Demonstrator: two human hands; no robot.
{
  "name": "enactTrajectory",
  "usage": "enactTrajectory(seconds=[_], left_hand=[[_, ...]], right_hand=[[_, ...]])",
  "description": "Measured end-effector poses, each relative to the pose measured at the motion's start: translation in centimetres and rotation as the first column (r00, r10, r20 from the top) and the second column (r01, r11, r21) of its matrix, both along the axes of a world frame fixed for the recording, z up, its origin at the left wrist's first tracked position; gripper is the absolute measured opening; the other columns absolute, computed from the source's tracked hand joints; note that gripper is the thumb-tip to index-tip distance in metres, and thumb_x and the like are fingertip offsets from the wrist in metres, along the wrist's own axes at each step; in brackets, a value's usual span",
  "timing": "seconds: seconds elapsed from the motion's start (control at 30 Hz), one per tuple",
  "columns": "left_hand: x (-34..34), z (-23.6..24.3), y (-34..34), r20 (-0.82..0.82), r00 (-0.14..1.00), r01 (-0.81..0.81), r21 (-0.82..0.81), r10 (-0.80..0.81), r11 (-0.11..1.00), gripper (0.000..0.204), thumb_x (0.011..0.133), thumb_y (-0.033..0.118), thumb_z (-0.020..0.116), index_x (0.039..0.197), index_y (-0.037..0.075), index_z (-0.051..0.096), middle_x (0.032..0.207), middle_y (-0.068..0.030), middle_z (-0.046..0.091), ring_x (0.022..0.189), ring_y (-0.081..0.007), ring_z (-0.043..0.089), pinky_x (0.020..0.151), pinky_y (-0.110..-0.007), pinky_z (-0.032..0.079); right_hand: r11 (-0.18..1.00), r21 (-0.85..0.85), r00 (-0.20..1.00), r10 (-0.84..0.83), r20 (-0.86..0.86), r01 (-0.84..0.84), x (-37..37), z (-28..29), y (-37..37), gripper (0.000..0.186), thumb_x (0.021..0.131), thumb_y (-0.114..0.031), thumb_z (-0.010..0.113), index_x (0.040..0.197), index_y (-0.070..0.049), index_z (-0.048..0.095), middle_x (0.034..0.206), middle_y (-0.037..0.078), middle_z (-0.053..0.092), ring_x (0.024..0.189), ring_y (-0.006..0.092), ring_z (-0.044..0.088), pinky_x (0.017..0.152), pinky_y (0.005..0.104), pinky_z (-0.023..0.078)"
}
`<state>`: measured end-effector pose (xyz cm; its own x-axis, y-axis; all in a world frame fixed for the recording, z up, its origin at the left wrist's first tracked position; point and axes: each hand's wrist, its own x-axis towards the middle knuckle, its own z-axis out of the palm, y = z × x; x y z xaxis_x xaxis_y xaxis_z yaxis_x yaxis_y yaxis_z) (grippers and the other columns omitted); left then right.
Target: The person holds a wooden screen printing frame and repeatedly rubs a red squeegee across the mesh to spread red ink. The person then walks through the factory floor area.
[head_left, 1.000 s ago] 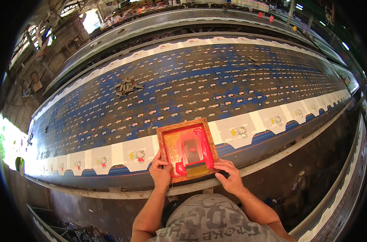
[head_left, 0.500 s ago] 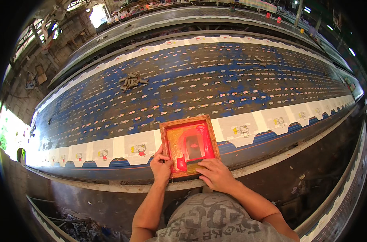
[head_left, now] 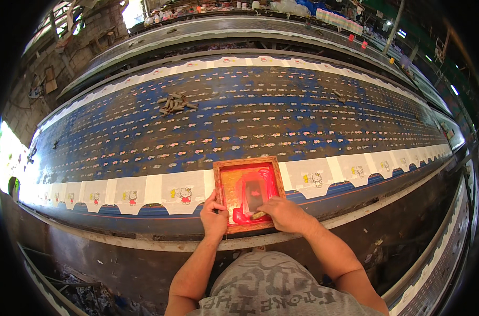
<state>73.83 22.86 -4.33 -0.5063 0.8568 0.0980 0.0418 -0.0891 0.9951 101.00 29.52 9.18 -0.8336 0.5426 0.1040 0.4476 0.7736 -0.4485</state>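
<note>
- Nearest me, both forearms reach forward past the grey shirt (head_left: 252, 282), elbows bent and slightly spread, the two hands converging.
- The left hand (head_left: 214, 221) is wrapped about the left rail of the wooden frame (head_left: 246, 163), thumb over the near part, fingers pointing away along the outside. If that hold slackened, I'd expect the frame to skew and smear whatever lies beneath.
- The right hand (head_left: 288, 215) reaches across the frame's right side, palm down, wrist angled leftward, fingers closed on a small squeegee (head_left: 258, 215); its tip shows just left of the fingertips. Uneven pressure there could leave patchy colour, in my judgement.
- Just beyond those right fingertips is the mesh window (head_left: 253, 190), with red ink (head_left: 269, 180) heaped around it. The knuckles sit close enough to the ink that a slip might dirty them.
- Left and right of both hands runs the white cloth strip (head_left: 329, 167), printed with small cat figures. The frame lies over it; contact underneath is hidden from me.
- Farther past the fingers, the long table (head_left: 239, 124) bears a pile of grey rolls (head_left: 176, 103).
</note>
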Motion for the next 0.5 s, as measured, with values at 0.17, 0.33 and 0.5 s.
enactTrajectory(seconds=[0.17,0.33,0.5], left_hand=[[0.3,1.3,-0.1,-0.02,1.0,0.007,-0.021,-0.007,1.0,0.019,0.079,-0.014,0.074,0.081,0.004,0.069,0.166,-0.0327,0.058,0.152,-0.0372,0.062,0.126,-0.043,0.045],[0.2,1.3,-0.2,-0.029,1.0,0.01,0.015,-0.01,1.0,0.02,0.08,-0.014,0.074,0.081,0.005,0.068,0.167,-0.0312,0.058,0.152,-0.0371,0.061,0.125,-0.044,0.046],[0.2,1.7,-0.4,-0.091,0.996,0.006,-0.02,-0.007,1.0,0.02,0.081,-0.014,0.074,0.08,0.005,0.067,0.166,-0.0289,0.059,0.153,-0.037,0.06,0.126,-0.044,0.045]], right_hand=[[0.994,-0.023,0.994,-0.105,-0.01,0.105,-1.8,-0.5,4.0,0.042,0.088,0.006,0.066,0.127,-0.003,0.079,0.121,0.02,0.08,0.121,0.0427,0.072,0.109,0.0525,0.056],[0.967,0.097,0.963,-0.219,-0.161,0.236,-3.7,-1.9,7.6,0.043,0.089,0.005,0.066,0.129,-0.003,0.079,0.125,0.02,0.08,0.122,0.0414,0.072,0.11,0.0519,0.056],[0.969,0.104,0.965,-0.206,-0.163,0.224,-3.9,-2.4,7.9,0.048,0.09,0.004,0.068,0.135,-0.007,0.08,0.12,0.019,0.079,0.119,0.0401,0.072,0.108,0.0506,0.057]])
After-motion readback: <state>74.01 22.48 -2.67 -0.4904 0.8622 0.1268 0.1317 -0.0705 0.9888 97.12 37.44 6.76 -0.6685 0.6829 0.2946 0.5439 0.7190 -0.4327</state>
